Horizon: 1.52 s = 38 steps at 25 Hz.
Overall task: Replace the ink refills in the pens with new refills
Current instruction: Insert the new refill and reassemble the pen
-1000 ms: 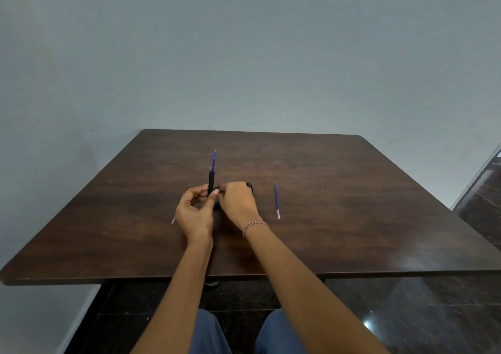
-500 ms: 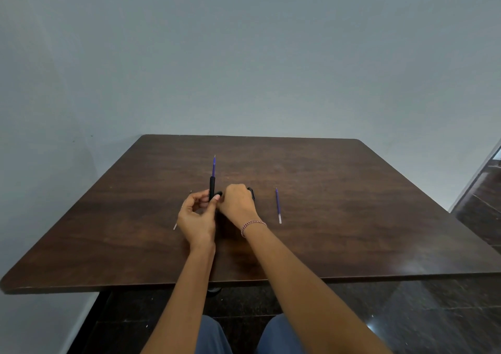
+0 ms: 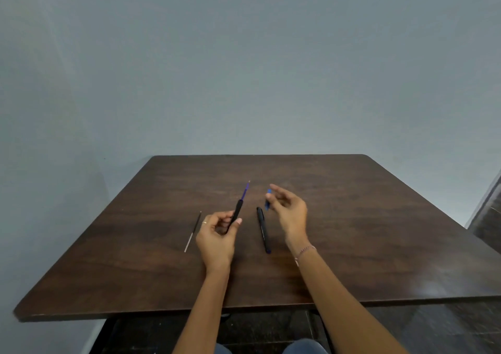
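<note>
Dark wood-grain table [image 3: 352, 218] carries everything, and the whole black pen [image 3: 263, 230] lying near its middle serves as the marker for the rest. Just to the left of that pen, the left hand [image 3: 217, 238] is closed around a black pen barrel [image 3: 236, 212], pinched between thumb and fingers near its lower end and raised off the tabletop. The barrel tilts up and away from the person, and a purple refill [image 3: 245, 191] sticks out of its far end, ending in a fine pale tip. Just to the right of the lying pen and a little beyond its far end, the right hand [image 3: 288, 211] hovers with its fingers loosely curled; a small blue piece [image 3: 268, 200] shows at its fingertips, blurred, and whether the fingers actually grip it cannot be told. A thin bracelet [image 3: 305, 250] circles that wrist. Well to the left of the lying pen, past the left hand, a thin refill [image 3: 193, 231] lies loose on the wood, dark at its far end and pale at the near one.

By count: one whole pen, one barrel in hand, two refills, one small blue piece, two hands.
</note>
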Available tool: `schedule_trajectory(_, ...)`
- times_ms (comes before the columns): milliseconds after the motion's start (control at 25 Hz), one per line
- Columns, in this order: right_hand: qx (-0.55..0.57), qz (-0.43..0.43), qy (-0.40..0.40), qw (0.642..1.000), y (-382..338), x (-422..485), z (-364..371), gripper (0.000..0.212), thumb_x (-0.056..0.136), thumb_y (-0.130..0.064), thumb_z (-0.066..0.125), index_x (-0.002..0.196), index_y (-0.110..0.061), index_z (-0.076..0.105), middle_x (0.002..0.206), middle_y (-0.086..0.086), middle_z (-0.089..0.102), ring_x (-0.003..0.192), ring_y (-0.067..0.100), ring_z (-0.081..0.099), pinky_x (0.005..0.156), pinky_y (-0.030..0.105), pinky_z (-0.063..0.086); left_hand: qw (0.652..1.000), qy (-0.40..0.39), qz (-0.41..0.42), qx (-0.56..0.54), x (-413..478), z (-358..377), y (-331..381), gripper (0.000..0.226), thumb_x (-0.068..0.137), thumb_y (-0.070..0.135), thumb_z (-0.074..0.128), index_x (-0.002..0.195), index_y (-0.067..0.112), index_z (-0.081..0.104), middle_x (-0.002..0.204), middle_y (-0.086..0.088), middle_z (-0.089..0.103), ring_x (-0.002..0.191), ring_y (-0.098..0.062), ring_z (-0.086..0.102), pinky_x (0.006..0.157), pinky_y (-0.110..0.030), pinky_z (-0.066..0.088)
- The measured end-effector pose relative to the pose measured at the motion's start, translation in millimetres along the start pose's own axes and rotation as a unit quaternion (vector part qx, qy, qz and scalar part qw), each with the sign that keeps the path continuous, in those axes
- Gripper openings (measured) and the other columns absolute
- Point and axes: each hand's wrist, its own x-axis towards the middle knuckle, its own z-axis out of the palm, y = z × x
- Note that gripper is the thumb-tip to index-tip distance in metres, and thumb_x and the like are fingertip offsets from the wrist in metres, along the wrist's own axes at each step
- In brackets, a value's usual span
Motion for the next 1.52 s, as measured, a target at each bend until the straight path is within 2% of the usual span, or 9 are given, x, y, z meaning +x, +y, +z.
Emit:
schedule_trajectory(80,0.053,0.012,0.044,0.998,1,4,-20,0.028,0.082,-0.009,0.072,0.104,-0.026,0.069,0.100,0.004,0.074,0.091,0.016,0.070,0.084,0.029,0.055,0.999,-0.041,0.020,0.027,-1,2,1,0.032,0.067,0.005,0.081,0.081,0.030,0.067,0.080,0.005,0.063,0.072,0.000,0.058,0.065,-0.007,0.045)
schedule_trajectory(160,0.083,0.016,0.086,0.993,3,6,-36,0.028,0.083,-0.011,0.071,0.106,-0.028,0.068,0.100,0.000,0.074,0.090,0.011,0.070,0.084,0.026,0.055,0.994,-0.080,0.044,0.057,-2,5,3,0.032,0.067,0.004,0.081,0.081,0.030,0.067,0.080,0.010,0.061,0.073,0.001,0.059,0.066,-0.006,0.045)
schedule_trajectory(280,0.133,0.005,0.131,0.982,9,6,-52,0.024,0.084,-0.009,0.071,0.106,-0.019,0.071,0.082,-0.005,0.075,0.074,0.006,0.069,0.075,0.021,0.057,0.986,-0.116,0.067,0.098,-5,8,5,0.031,0.067,0.004,0.081,0.079,0.029,0.067,0.079,0.012,0.060,0.077,0.001,0.059,0.067,-0.005,0.044)
schedule_trajectory(360,0.181,0.006,0.143,0.973,11,5,-58,0.023,0.083,-0.008,0.071,0.105,-0.013,0.071,0.075,-0.006,0.075,0.069,0.006,0.069,0.073,0.021,0.057,0.983,-0.126,0.074,0.115,-5,8,4,0.031,0.066,0.004,0.081,0.078,0.029,0.068,0.078,0.011,0.060,0.076,0.000,0.058,0.067,-0.006,0.044)
schedule_trajectory(480,0.227,0.011,0.126,0.966,11,3,-59,0.030,0.081,-0.007,0.072,0.110,-0.005,0.068,0.075,-0.006,0.075,0.070,0.007,0.070,0.070,0.019,0.057,0.977,-0.137,0.080,0.144,-5,7,4,0.030,0.066,0.006,0.082,0.078,0.031,0.068,0.078,0.012,0.059,0.076,0.000,0.057,0.067,-0.008,0.045)
schedule_trajectory(720,0.240,-0.009,0.061,0.969,5,-2,-53,0.024,0.072,-0.008,0.075,0.095,-0.015,0.072,0.076,-0.003,0.074,0.070,0.009,0.070,0.065,0.018,0.055,0.969,-0.142,0.100,0.174,-7,7,4,0.029,0.066,0.009,0.082,0.079,0.031,0.068,0.077,0.015,0.057,0.078,-0.001,0.056,0.067,-0.008,0.044)
schedule_trajectory(1040,0.239,-0.013,0.042,0.970,6,-1,-53,0.032,0.065,-0.014,0.078,0.097,-0.016,0.072,0.080,-0.001,0.075,0.077,0.011,0.071,0.068,0.019,0.056,0.968,-0.134,0.105,0.183,-8,6,3,0.024,0.067,0.008,0.081,0.080,0.025,0.071,0.077,0.015,0.057,0.077,-0.001,0.056,0.066,-0.008,0.043)
schedule_trajectory(1440,0.225,-0.012,0.033,0.974,3,-4,-54,0.033,0.065,-0.017,0.077,0.097,-0.020,0.072,0.085,0.000,0.076,0.080,0.010,0.071,0.073,0.021,0.057,0.973,-0.120,0.101,0.169,-8,5,5,0.023,0.066,0.006,0.081,0.080,0.022,0.072,0.078,0.013,0.057,0.076,-0.003,0.056,0.067,-0.019,0.049)
schedule_trajectory(1520,0.224,-0.014,0.030,0.974,3,-5,-54,0.033,0.065,-0.017,0.077,0.097,-0.020,0.072,0.086,0.001,0.076,0.083,0.012,0.072,0.074,0.021,0.057,0.974,-0.123,0.103,0.160,-8,5,4,0.024,0.066,0.006,0.082,0.080,0.022,0.072,0.077,0.012,0.057,0.075,-0.006,0.056,0.067,-0.018,0.048)
